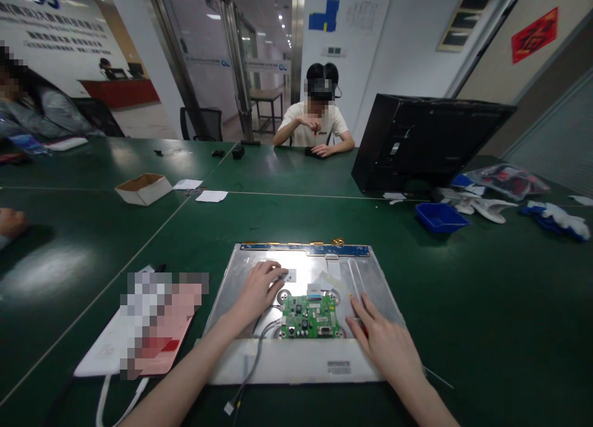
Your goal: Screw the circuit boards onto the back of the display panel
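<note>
Forearms (pixel 194 365) come in low from the near edge, one each side of the display panel (pixel 296 364). Panel lies flat on the green table (pixel 472 303), back up, right in front of the wearer, presumably so the green circuit board (pixel 309 317) is reachable from both sides. Cable (pixel 257 358) hangs off the near edge, likely just slack. Left hand (pixel 259 288) is palm down, fingers half bent, thumb-index gap showing, upper left of board. Right hand (pixel 389 346) angles in from the right, fingers spread beside board. Thin rod (pixel 438 378) pokes out past it; can't tell if gripped.
</note>
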A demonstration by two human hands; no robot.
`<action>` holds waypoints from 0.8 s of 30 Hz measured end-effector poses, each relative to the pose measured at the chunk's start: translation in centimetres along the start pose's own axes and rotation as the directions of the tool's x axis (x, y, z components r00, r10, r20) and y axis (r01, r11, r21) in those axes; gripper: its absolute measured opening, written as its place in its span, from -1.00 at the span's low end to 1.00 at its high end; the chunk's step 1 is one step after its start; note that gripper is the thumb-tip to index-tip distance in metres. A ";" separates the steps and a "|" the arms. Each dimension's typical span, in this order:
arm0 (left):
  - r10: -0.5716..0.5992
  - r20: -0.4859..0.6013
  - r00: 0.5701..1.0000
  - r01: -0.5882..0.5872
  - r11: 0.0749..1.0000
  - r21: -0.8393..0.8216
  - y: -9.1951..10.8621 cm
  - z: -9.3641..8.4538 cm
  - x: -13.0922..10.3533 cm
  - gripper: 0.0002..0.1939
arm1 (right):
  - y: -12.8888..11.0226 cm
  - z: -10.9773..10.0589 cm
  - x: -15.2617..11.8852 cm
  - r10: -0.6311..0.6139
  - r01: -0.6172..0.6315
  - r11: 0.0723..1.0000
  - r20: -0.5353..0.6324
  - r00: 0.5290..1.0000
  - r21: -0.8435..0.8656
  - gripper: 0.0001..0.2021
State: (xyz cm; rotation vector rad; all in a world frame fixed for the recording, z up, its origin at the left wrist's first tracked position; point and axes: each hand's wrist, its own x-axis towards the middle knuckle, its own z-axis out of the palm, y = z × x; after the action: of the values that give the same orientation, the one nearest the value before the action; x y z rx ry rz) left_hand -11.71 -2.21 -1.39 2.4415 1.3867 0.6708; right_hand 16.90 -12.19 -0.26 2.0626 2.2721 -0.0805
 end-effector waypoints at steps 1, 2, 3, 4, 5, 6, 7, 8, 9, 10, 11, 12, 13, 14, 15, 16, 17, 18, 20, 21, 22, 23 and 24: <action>0.000 -0.001 1.000 0.000 1.000 0.008 -0.1 0.1 0.0 -0.76 | 0.0 0.1 0.1 -0.001 0.001 1.000 -0.005 1.000 -0.013 -0.46; 0.002 -0.003 1.000 -0.002 1.000 0.017 -0.1 0.2 0.0 -0.76 | 0.0 0.2 0.1 -0.001 0.001 1.000 -0.009 1.000 -0.022 -0.46; 0.005 -0.006 1.000 -0.005 1.000 0.025 -0.2 0.3 0.1 -0.76 | 0.0 0.4 0.2 -0.003 0.003 1.000 -0.013 1.000 -0.028 -0.46; 0.011 -0.010 1.000 -0.010 0.999 0.033 -0.3 0.3 0.1 -0.76 | 0.1 0.5 0.2 -0.007 0.006 0.999 -0.016 1.000 -0.033 -0.46; 0.017 -0.015 1.000 -0.016 0.999 0.039 -0.3 0.4 0.2 -0.76 | 0.1 0.5 0.3 -0.012 0.011 0.999 -0.021 1.000 -0.039 -0.46; 0.022 -0.019 1.000 -0.022 0.999 0.045 -0.4 0.5 0.3 -0.75 | 0.1 0.6 0.4 -0.017 0.015 0.999 -0.028 0.999 -0.047 -0.46; 0.026 -0.022 0.999 -0.025 0.998 0.049 -0.5 0.6 0.3 -0.75 | 0.2 0.6 0.5 -0.020 0.018 0.998 -0.034 0.999 -0.053 -0.46; 0.028 -0.024 0.999 -0.026 0.998 0.054 -0.5 0.6 0.4 -0.75 | 0.2 0.6 0.7 -0.022 0.020 0.998 -0.037 0.999 -0.055 -0.46; 0.028 -0.027 0.999 -0.027 0.998 0.057 -0.6 0.7 0.5 -0.75 | 0.3 0.6 0.8 -0.025 0.023 0.998 -0.039 0.999 -0.056 -0.46; 0.030 -0.026 0.999 -0.028 0.998 0.060 -0.6 0.7 0.5 -0.75 | 0.3 0.5 0.8 -0.029 0.026 0.998 -0.040 0.999 -0.054 -0.46; 0.031 -0.026 0.999 -0.030 0.998 0.062 -0.7 0.7 0.6 -0.74 | 0.3 0.5 0.9 -0.031 0.029 0.998 -0.041 0.999 -0.052 -0.46; 0.032 -0.024 0.999 -0.031 0.998 0.063 -0.7 0.7 0.6 -0.74 | 0.3 0.4 1.0 -0.032 0.030 0.998 -0.039 0.999 -0.049 -0.46; 0.033 -0.020 0.999 -0.032 0.997 0.063 -0.7 0.7 0.6 -0.74 | 0.3 0.4 1.0 -0.031 0.029 0.998 -0.035 0.999 -0.048 -0.46; 0.035 -0.016 0.999 -0.033 0.997 0.064 -0.7 0.6 0.7 -0.74 | 0.3 0.3 1.0 -0.028 0.026 0.998 -0.031 0.999 -0.049 -0.47; 0.035 -0.012 0.999 -0.034 0.997 0.064 -0.8 0.6 0.7 -0.74 | 0.3 0.1 1.0 -0.023 0.022 0.999 -0.025 0.999 -0.049 -0.47; 0.035 -0.009 0.999 -0.034 0.997 0.065 -0.8 0.6 0.7 -0.74 | 0.2 -0.1 1.0 -0.019 0.018 0.999 -0.017 1.000 -0.044 -0.48; 0.035 -0.008 0.999 -0.034 0.997 0.065 -0.8 0.6 0.7 -0.74 | 0.2 -0.3 1.0 -0.015 0.015 0.999 -0.006 1.000 -0.036 -0.48; 0.036 -0.007 0.999 -0.035 0.997 0.066 -0.8 0.6 0.7 -0.75 | 0.1 -0.5 1.0 -0.013 0.014 1.000 0.005 1.000 -0.026 -0.49; 0.037 -0.009 0.999 -0.037 0.997 0.069 -0.8 0.7 0.7 -0.75 | -0.1 -1.0 1.0 -0.011 0.012 1.000 0.034 0.999 -0.011 -0.50; 0.038 -0.008 0.999 -0.037 0.997 0.072 -0.8 0.7 0.7 -0.74 | -0.2 -1.1 1.0 -0.009 0.010 1.000 0.048 0.999 -0.015 -0.50; 0.038 -0.007 0.999 -0.038 0.996 0.078 -0.8 0.7 0.7 -0.74 | -0.3 -1.2 1.0 -0.008 0.009 1.000 0.054 0.999 -0.028 -0.50; 0.039 -0.004 0.999 -0.039 0.996 0.084 -0.8 0.8 0.7 -0.74 | -0.4 -1.2 1.0 -0.007 0.009 0.999 0.052 0.999 -0.046 -0.50; 0.041 0.000 0.999 -0.040 0.995 0.092 -0.8 0.8 0.7 -0.73 | -0.5 -1.1 1.0 -0.005 0.008 0.998 0.045 0.999 -0.063 -0.51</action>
State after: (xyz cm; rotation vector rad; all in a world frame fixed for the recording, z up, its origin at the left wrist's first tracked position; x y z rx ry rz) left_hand -11.57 -1.19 -2.21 2.5468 1.4016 0.6317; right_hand 16.27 -11.14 0.72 2.0025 2.2260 -0.0541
